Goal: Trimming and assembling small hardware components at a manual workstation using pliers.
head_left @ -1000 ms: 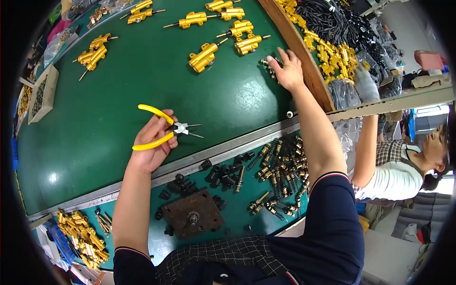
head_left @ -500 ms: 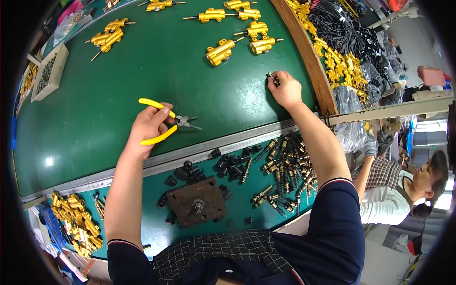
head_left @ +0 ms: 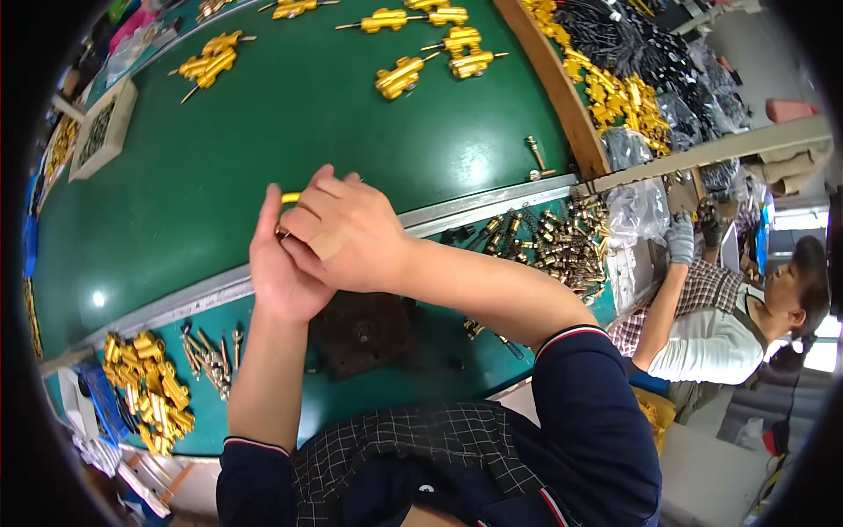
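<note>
My left hand (head_left: 285, 277) is turned palm up in front of me, its thumb raised, its fingers mostly hidden under my right hand. A short piece of the yellow handle of the pliers (head_left: 291, 198) shows beside the left thumb; the jaws are covered. Across the left palm lies my right hand (head_left: 351, 230), back upward and fingers curled in. At its fingertips a tiny shiny metal bit shows, too small to name. Near the wooden bar lie thin metal rods with brass-coloured fittings (head_left: 535, 155), apart from both hands.
Gold cylinders with rods (head_left: 399, 77) lie across the green table's far side. A wooden bar (head_left: 562, 97) edges its right. Below a metal rail (head_left: 457, 209) are a dark metal block (head_left: 362, 338), spring-and-brass plungers (head_left: 562, 246) and gold bodies (head_left: 145, 386). A gloved co-worker (head_left: 720, 325) is at right.
My right hand has come from the far right of the table onto my left hand. The pliers, fully visible before, are now largely covered. Rods show where the right hand was.
</note>
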`<state>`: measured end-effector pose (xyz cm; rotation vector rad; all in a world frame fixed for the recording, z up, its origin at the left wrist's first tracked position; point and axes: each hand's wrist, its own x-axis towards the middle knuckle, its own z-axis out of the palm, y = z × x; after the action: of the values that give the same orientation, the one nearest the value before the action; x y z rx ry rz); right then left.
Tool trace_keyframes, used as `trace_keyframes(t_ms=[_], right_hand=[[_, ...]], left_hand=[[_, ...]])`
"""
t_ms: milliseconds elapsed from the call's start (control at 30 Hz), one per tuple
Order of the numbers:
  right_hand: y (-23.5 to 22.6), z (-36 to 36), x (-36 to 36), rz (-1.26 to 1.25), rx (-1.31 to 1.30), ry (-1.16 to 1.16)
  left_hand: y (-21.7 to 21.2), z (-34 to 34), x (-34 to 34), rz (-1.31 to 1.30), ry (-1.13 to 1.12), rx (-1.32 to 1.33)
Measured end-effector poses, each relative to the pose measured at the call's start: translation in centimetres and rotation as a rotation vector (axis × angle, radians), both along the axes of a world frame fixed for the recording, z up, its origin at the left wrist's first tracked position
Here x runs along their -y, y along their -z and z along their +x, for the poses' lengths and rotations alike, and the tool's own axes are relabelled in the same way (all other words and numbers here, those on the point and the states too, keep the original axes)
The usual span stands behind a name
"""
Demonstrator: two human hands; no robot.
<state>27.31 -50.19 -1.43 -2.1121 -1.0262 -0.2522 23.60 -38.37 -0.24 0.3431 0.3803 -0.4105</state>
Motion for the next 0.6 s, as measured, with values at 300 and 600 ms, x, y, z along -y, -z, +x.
trace_keyframes(t_ms=[300, 600], right_hand=[[5.1, 9.0, 18.5, -0.587, 0.204, 0.944], [9.7, 9.1, 25.1, -0.525, -0.115, 0.888]], left_hand=[[5.2, -1.4, -3.4, -0.327, -0.102, 0.005], [5.1, -2.8, -5.7, -0.203, -0.098, 0.002]])
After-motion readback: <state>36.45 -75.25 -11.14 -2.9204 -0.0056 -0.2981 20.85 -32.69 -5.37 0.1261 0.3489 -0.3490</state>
